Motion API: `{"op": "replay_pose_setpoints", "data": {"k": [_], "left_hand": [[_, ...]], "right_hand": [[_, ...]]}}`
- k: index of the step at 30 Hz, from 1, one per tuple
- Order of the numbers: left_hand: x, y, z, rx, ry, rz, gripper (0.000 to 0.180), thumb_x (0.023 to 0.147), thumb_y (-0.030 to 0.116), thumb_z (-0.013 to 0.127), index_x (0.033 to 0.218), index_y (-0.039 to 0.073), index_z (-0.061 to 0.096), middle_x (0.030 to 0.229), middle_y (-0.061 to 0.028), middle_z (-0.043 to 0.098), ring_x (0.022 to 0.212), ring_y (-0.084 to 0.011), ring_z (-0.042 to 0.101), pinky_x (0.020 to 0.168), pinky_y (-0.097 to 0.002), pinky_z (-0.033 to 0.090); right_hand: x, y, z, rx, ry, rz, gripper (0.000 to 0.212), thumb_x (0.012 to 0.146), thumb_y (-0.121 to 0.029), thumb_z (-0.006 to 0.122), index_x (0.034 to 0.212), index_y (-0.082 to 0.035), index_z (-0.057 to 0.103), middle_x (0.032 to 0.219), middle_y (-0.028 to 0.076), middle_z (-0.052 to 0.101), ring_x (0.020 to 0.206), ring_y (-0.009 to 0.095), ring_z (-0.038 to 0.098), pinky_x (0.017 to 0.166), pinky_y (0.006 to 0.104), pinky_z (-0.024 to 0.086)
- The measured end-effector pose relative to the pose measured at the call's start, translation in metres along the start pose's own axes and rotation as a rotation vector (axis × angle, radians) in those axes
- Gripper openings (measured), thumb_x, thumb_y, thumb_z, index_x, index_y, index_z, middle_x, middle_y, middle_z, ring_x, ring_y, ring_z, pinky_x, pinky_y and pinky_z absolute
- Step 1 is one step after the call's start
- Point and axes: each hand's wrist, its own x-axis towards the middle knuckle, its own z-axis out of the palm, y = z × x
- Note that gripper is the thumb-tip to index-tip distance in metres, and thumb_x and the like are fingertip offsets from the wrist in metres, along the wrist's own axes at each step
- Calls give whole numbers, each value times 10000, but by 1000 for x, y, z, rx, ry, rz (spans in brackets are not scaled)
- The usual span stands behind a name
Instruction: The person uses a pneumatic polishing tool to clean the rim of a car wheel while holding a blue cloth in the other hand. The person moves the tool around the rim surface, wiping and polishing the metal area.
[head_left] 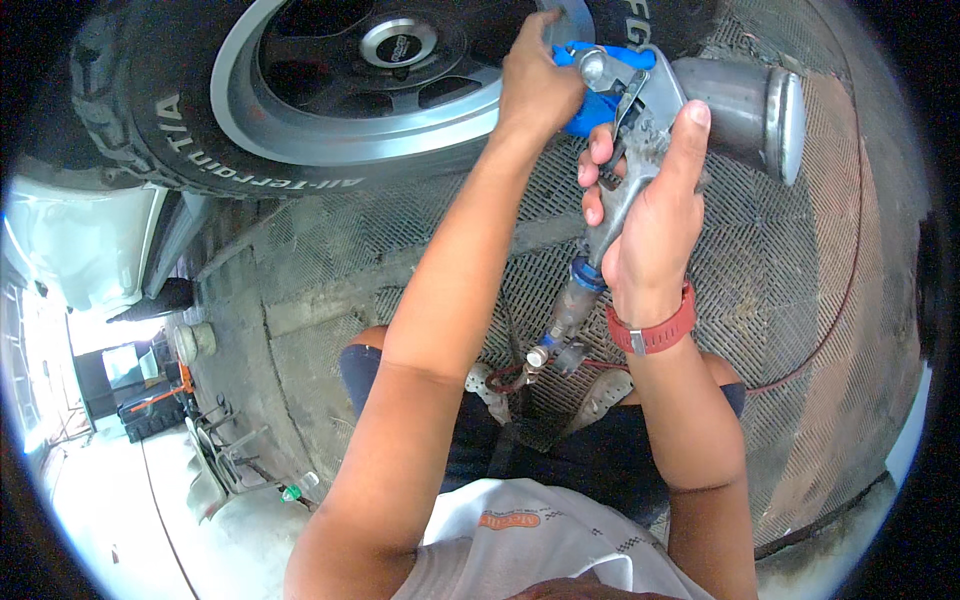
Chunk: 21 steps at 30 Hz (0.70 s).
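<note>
My right hand (pixel 655 215) is wrapped round the handle of a worn metal air spray gun (pixel 640 150), with the fingers at its trigger. A grey metal cup (pixel 735 115) sticks out sideways from the gun on the right. My left hand (pixel 545 90) is at the wheel's rim (pixel 340 150), against a glossy blue piece (pixel 597 115) by the gun's front end. One finger reaches over the rim; the others look curled and are mostly hidden. The wheel's black tyre (pixel 240 165) fills the upper left.
A red hose (pixel 860 230) runs from the gun's lower end past my shoes (pixel 597 400) and along the right side. Under me lies ribbed dark matting (pixel 760 270). At left are a pale vehicle panel (pixel 85 240), a black case (pixel 155 412) and a bottle (pixel 300 487).
</note>
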Motion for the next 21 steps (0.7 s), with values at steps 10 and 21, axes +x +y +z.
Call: {"op": "replay_pose_setpoints", "data": {"k": [10,21], "left_hand": [[-24,1,-142,181,17,170,914,881,211,892,1645,24,426,1230,-246,769,1067,-257,761,919,-382,589],[-76,-84,-284,648,363,-240,851,889,301,826,1648,141,477,1178,-268,783,1080,-350,782,965,-456,587]], "right_hand": [[-40,2,15,179,-515,69,925,1083,-781,301,1563,-23,525,847,27,616,672,84,534,530,233,411],[-61,27,28,156,-714,377,777,1146,-666,329,1515,-40,602,824,8,618,646,53,530,501,209,410]]}}
